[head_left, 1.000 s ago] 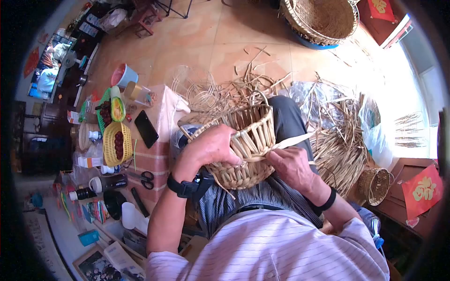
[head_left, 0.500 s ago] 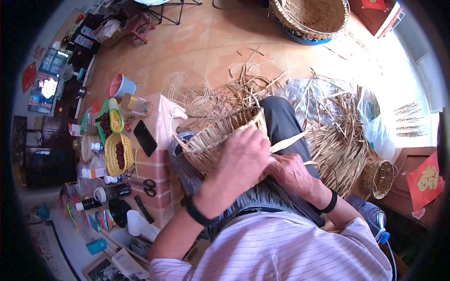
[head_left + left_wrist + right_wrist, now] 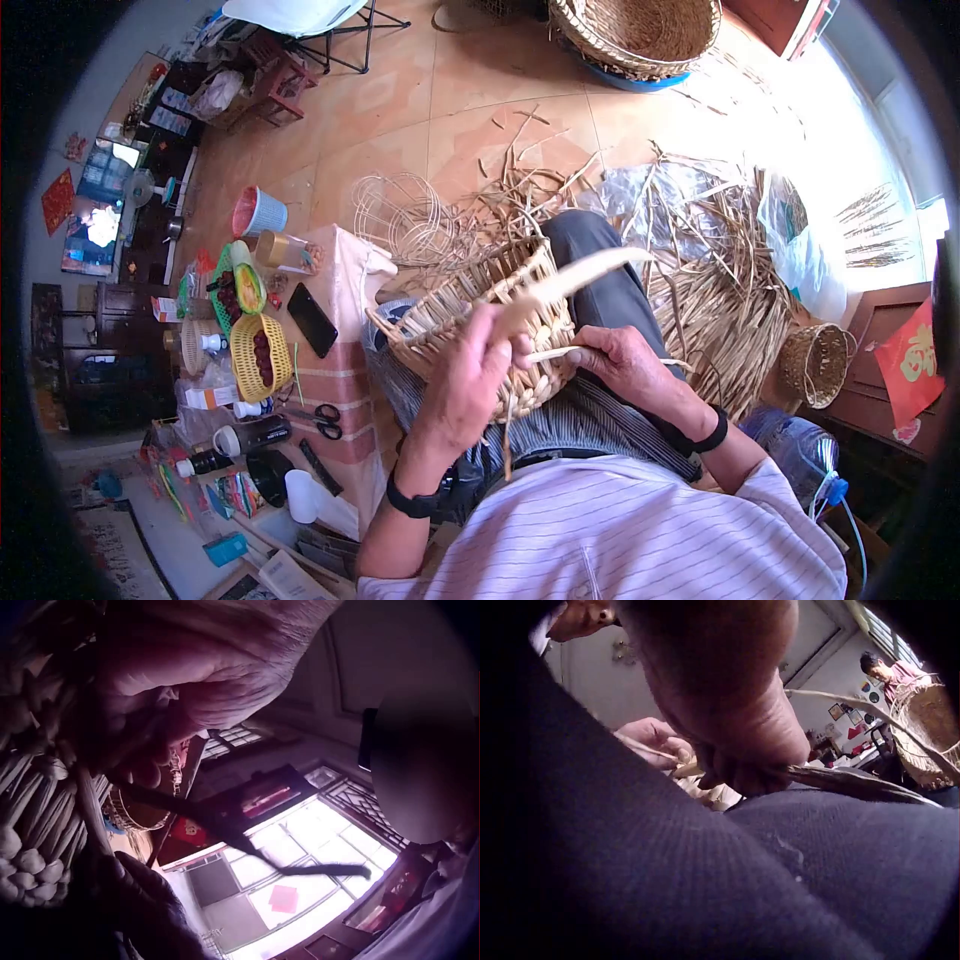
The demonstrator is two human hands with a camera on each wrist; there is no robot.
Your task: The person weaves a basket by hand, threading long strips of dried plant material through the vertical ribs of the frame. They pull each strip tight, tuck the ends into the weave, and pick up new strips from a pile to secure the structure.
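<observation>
A half-woven straw basket [image 3: 530, 390] rests tilted on the person's lap, its upright ribs showing above the denser weave. Over its near side the left hand [image 3: 465, 385] grips a pale, flat straw strip [image 3: 590, 277], whose free end points up to the right and is blurred. Beside the basket's right side the right hand [image 3: 630, 365] pinches a thin straw strand [image 3: 552, 354] between thumb and fingers. In the left wrist view, the woven wall [image 3: 37, 802] stands close to the left hand. A loose straw end [image 3: 507, 450] hangs from the basket's near side.
Loose straw [image 3: 720, 300] lies heaped on the floor at right, near a small basket [image 3: 815, 365]. On the left, a cloth-covered table [image 3: 340, 400] bears a phone [image 3: 313, 320], scissors [image 3: 328, 421] and a yellow basket [image 3: 245, 360]. A large basket [image 3: 640, 45] stands at the back.
The left hand moves from the basket's rim across to the right hand, then back left, now with the pale strip. The right hand stays by the basket's right side.
</observation>
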